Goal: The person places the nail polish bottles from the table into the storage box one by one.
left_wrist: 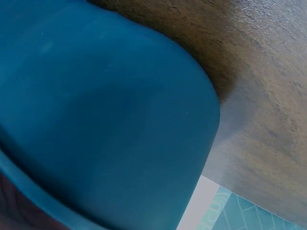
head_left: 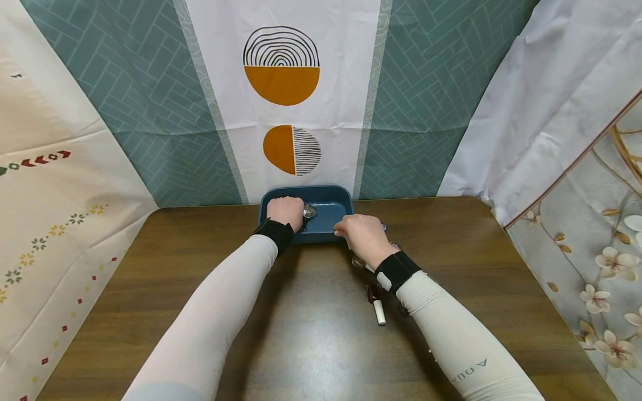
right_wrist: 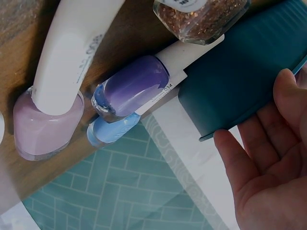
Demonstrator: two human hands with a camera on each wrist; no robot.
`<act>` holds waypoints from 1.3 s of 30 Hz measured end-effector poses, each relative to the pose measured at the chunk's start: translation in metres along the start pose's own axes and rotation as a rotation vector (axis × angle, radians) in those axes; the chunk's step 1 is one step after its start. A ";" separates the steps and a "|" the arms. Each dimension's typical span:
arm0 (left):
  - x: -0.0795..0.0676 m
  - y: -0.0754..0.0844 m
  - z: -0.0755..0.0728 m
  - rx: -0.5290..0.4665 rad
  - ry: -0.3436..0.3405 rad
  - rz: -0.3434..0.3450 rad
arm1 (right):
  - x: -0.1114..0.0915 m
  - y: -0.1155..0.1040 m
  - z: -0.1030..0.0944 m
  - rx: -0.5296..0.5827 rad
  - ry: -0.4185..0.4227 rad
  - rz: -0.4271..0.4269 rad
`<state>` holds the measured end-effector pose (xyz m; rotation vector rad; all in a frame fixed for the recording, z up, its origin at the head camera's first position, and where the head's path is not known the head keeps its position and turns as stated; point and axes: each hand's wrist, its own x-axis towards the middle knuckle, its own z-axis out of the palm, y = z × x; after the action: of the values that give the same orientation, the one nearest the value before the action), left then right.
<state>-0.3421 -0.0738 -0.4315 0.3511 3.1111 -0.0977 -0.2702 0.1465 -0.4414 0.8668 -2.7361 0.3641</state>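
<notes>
A dark blue rectangular plastic tray (head_left: 328, 214) stands at the back of the table. My left hand (head_left: 286, 211) is curled over its left end; its fingers are mostly hidden, and the left wrist view shows mainly the tray's outer wall (left_wrist: 120, 105). At the near right corner, my right hand (head_left: 363, 236) holds the rim, with the thumb (right_wrist: 286, 84) and fingers on either side. A small shiny bottle (head_left: 310, 211) lies inside the tray, beside my left hand. Close to my right hand are purple (right_wrist: 134, 86), light blue (right_wrist: 112, 128) and pink (right_wrist: 48, 124) nail polish bottles.
A glittery copper nail polish bottle (right_wrist: 204, 19) is next to the tray. Nearer me lies a dark red bottle with a white cap (head_left: 379, 312), beside my right forearm. Patterned cloth (head_left: 426, 100) hangs right behind the wooden table (head_left: 311, 334).
</notes>
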 end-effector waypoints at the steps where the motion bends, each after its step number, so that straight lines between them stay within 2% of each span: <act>1: 0.000 -0.001 0.000 -0.001 -0.003 -0.002 | 0.000 -0.001 0.000 0.002 -0.003 0.000; 8: -0.001 -0.009 0.004 -0.026 0.015 -0.008 | 0.000 -0.003 -0.001 0.005 -0.005 -0.005; 9: -0.002 -0.010 0.004 -0.032 0.027 -0.004 | 0.000 -0.003 -0.001 0.001 -0.003 -0.006; 10: 0.000 -0.015 0.010 -0.036 0.062 0.009 | 0.000 -0.003 -0.001 0.000 -0.003 -0.006; 13: -0.006 -0.019 0.009 -0.034 0.108 0.027 | 0.001 -0.003 0.000 -0.003 -0.001 -0.001; 16: -0.014 -0.022 0.007 -0.028 0.160 0.046 | 0.001 -0.003 0.000 -0.005 -0.005 0.007; 18: -0.024 -0.021 0.000 -0.025 0.180 0.053 | 0.001 -0.004 0.000 -0.008 -0.007 0.011; 22: -0.037 -0.024 0.002 -0.034 0.275 0.080 | 0.002 -0.005 0.001 -0.017 -0.012 0.017; 26: -0.051 -0.028 0.005 -0.067 0.333 0.094 | 0.002 -0.005 0.000 -0.017 -0.023 0.024; 30: -0.063 -0.030 0.005 -0.101 0.368 0.120 | 0.001 -0.006 -0.002 -0.015 -0.019 0.033; 39: -0.091 -0.034 0.009 -0.176 0.417 0.226 | 0.002 -0.012 -0.002 -0.006 -0.025 0.044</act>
<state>-0.2612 -0.1272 -0.4374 0.8085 3.4121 0.2860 -0.2644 0.1371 -0.4374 0.8158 -2.7814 0.3554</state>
